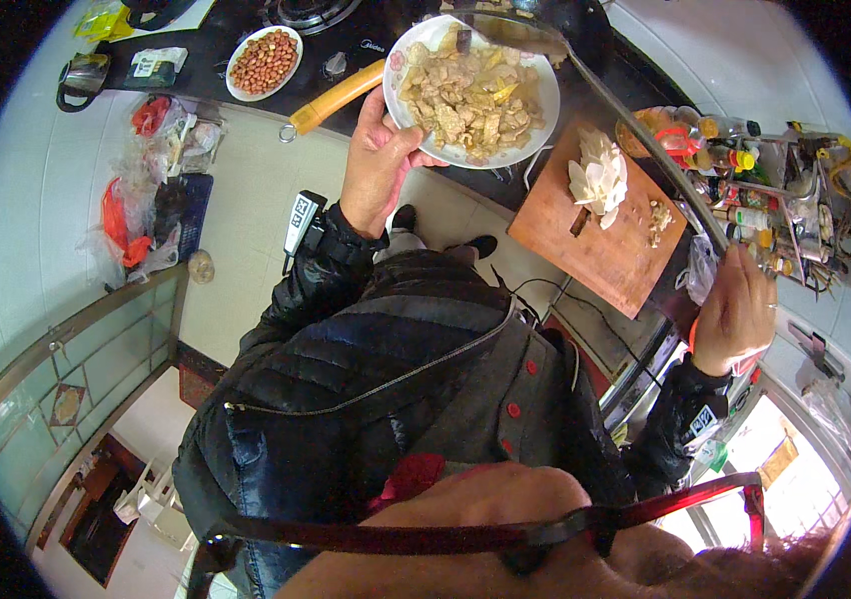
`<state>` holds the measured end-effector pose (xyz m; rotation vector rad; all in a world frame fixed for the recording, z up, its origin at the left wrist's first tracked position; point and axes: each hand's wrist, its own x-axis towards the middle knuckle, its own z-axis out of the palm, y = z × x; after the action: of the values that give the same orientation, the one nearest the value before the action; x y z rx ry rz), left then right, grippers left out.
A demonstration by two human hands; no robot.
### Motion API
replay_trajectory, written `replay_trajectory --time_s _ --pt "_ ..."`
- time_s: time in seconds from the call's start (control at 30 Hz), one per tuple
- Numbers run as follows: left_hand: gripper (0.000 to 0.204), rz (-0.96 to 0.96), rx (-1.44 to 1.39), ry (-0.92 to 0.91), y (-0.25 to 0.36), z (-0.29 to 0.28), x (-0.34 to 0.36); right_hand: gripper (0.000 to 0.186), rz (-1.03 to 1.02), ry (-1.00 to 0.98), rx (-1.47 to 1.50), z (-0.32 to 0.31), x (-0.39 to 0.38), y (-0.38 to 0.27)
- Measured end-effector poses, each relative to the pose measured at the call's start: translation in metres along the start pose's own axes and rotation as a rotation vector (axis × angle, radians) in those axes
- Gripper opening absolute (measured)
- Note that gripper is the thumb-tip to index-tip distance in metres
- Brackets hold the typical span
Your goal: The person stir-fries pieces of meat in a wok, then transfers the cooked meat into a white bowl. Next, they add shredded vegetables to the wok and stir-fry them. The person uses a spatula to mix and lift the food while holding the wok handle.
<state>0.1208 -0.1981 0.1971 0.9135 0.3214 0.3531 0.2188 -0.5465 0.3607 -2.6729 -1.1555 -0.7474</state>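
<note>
My left hand (378, 170) grips the rim of a white floral plate (414, 130) piled with pale cooked meat pieces (470, 95). In my right hand (737, 309) is the long metal handle of a spatula (645, 140), whose broad head reaches over the far edge of the plate. A yellow wooden handle (341, 98) lies just left of the plate, its pan mostly hidden behind the plate. Below and right of the plate, a wooden cutting board (550, 235) holds white sliced pieces (595, 175) and a small chopped pile (659, 222).
An oval plate of peanuts (264, 62) sits on the black stove (336, 40). A rack with several bottles (750, 215) lines the right wall. Plastic bags (136, 225) pile up at the left. A power cord runs below the board. A glass-paned door (71, 359) stands lower left.
</note>
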Motion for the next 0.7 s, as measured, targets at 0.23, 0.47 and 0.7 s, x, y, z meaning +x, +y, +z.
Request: replay_trajectory --time_s 0.23,0.47,0.7 --pt "0.067 0.004 0.009 0.017 -0.001 0.0 -0.005 0.022 0.047 0.187 -0.069 0.007 -0.009 0.011" --pt "0.068 0.036 -0.012 -0.009 -0.001 0.002 -0.006 0.027 0.048 0.11 0.073 0.001 -0.021 0.014" --pt "0.071 0.027 -0.021 0.014 -0.001 0.004 -0.007 0.024 0.166 0.156 0.095 0.01 -0.023 0.02"
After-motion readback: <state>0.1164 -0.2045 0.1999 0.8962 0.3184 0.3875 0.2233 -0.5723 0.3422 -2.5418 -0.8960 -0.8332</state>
